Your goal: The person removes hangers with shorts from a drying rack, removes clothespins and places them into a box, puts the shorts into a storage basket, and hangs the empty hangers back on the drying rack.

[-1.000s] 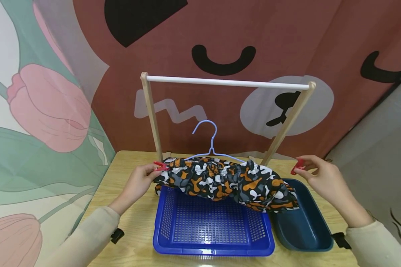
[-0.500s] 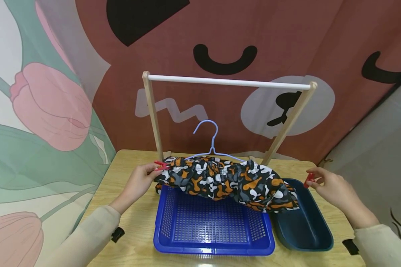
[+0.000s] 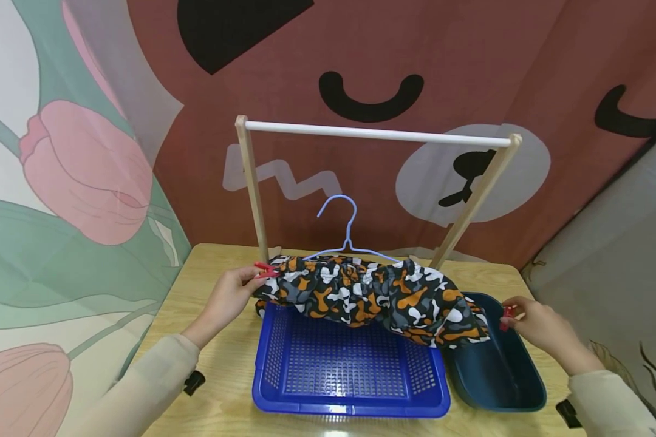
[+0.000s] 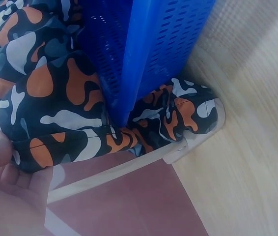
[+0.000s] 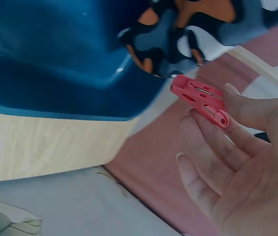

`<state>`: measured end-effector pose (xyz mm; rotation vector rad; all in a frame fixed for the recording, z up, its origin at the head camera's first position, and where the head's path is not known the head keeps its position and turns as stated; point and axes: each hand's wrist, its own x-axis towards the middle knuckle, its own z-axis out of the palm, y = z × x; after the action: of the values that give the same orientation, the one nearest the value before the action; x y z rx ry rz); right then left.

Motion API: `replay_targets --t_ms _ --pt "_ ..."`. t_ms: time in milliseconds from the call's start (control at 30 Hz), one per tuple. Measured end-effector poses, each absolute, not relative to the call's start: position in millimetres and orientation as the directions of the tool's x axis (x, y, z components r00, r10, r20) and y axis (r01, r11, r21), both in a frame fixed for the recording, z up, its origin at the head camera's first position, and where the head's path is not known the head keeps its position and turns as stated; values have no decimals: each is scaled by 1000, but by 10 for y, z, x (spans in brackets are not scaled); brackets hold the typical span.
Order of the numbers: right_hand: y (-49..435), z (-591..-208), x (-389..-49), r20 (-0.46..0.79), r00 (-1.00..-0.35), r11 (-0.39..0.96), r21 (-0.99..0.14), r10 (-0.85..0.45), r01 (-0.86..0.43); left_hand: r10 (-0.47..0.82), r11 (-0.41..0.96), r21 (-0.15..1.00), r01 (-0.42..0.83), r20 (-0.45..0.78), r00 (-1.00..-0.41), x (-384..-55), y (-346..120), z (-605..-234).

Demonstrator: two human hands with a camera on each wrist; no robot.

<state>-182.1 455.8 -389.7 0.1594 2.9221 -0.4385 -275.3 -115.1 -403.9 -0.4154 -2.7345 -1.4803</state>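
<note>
An orange, black, grey and white camouflage-print garment [image 3: 355, 291] with a gathered waistband lies across the far part of the blue basket [image 3: 350, 408]. Behind its waistband rises a light-blue hanger [image 3: 348, 233]. At the garment's left end, my left hand [image 3: 229, 297] pinches a red clothespin [image 3: 266, 271]; the left wrist view shows the fingers right at the fabric edge. My right hand [image 3: 543, 328] pinches another red clothespin [image 5: 200, 98] between thumb and fingers, over the right rim of the dark teal tub [image 3: 497, 376]. That clothespin is apart from the cloth.
A rack with wooden posts [image 3: 472, 203] and a white rod [image 3: 377, 132] stands at the back of the wooden table [image 3: 213, 358]. The garment's right end hangs over the tub's left side. A printed curtain [image 3: 306, 60] covers the wall close behind.
My right hand has moved down and a little to the right with its clothespin, from above the garment's right side to the tub's rim. My left hand has stayed at the garment's left end.
</note>
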Motion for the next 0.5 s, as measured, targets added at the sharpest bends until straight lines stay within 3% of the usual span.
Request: replay_targets --t_ms 500 --pt "4568 -4481 -1835 -258 -964 943 -303 58 138 226 514 823 239 139 -964 -2765 -1149 -4036"
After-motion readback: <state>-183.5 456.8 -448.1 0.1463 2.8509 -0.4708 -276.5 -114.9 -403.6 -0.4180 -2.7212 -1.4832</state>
